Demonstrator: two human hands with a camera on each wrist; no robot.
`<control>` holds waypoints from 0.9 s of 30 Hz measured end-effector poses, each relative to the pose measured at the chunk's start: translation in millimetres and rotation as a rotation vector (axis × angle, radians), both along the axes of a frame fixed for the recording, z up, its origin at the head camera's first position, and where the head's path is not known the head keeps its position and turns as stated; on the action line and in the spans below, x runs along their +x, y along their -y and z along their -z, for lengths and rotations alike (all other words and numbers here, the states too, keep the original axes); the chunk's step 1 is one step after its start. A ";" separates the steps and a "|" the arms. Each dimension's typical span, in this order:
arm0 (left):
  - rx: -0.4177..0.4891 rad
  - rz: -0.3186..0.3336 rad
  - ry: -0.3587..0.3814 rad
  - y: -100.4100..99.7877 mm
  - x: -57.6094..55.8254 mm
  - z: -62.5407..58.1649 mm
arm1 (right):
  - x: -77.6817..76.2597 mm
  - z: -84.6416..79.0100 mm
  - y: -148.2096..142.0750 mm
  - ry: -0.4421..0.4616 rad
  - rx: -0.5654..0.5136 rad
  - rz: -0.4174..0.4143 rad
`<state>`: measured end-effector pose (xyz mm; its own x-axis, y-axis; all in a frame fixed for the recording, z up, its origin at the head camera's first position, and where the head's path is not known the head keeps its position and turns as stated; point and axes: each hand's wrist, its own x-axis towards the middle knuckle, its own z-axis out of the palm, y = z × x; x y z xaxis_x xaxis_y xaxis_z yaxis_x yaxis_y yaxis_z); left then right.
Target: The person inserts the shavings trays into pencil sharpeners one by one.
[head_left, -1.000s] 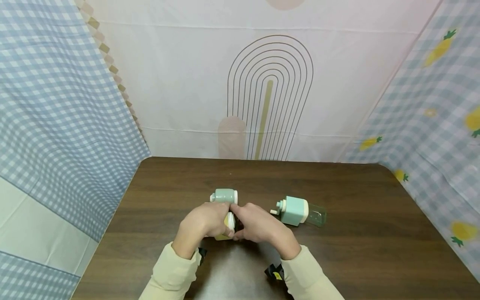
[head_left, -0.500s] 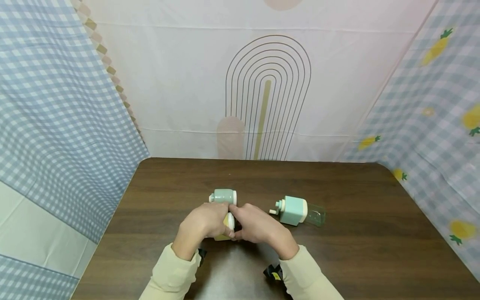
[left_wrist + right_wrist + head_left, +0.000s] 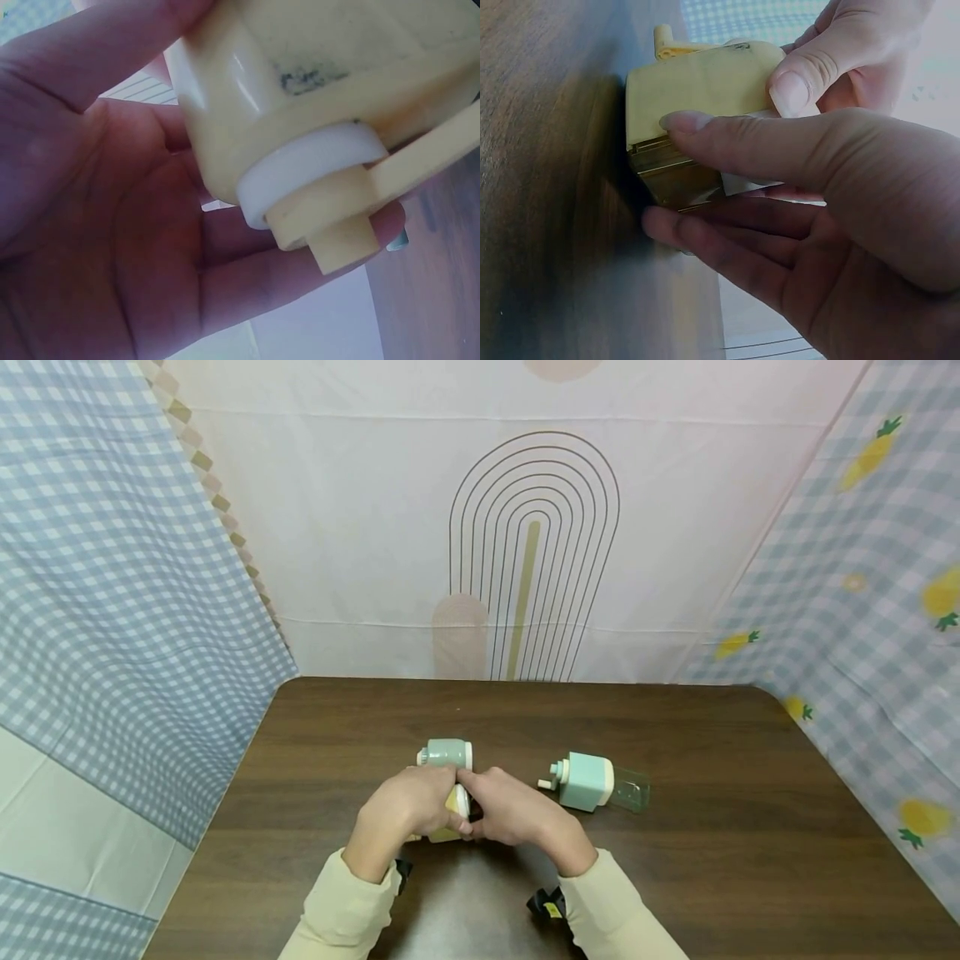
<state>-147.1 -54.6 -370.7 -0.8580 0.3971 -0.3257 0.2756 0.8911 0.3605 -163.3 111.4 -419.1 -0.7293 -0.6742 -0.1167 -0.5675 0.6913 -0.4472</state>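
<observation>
Both hands hold a yellow hand-crank pencil sharpener (image 3: pixel 697 86) low over the table, mostly hidden by the hands in the head view. My left hand (image 3: pixel 408 802) grips its body, thumb on one face. In the left wrist view its crank arm (image 3: pixel 427 154) and white collar (image 3: pixel 315 169) point out past the palm. My right hand (image 3: pixel 517 810) pinches the opposite end, thumb on the yellow edge and fingers under a see-through amber part (image 3: pixel 679 184). The two hands' fingertips meet around it in the head view.
A teal crank sharpener (image 3: pixel 587 782) lies to the right, its clear drawer (image 3: pixel 630 789) sticking out. Behind my left hand lies a pale green, white-rimmed object (image 3: pixel 447 752) with a ridged knob. Cloths hang along the brown table's (image 3: pixel 675 860) back and sides.
The hands keep the same grip on the pencil sharpener. Only the head view has shifted very slightly.
</observation>
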 end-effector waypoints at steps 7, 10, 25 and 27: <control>0.007 -0.016 0.022 3.6 -0.8 -0.5 | -2.8 2.1 0.7 0.027 -0.032 -0.010; 0.019 -0.010 0.028 4.4 -2.0 -0.6 | -3.6 3.4 -0.4 0.054 -0.074 -0.014; 0.053 -0.036 0.048 -0.7 1.5 -1.4 | -2.2 -1.3 -4.8 0.055 -0.066 -0.037; 0.066 -0.041 0.030 0.4 4.1 -5.2 | -2.9 -1.4 -5.3 0.073 -0.053 -0.037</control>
<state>-143.0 -54.9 -365.5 -0.8642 0.3830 -0.3264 0.2272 0.8757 0.4260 -166.2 116.7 -417.7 -0.6944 -0.7074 -0.1320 -0.5569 0.6444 -0.5240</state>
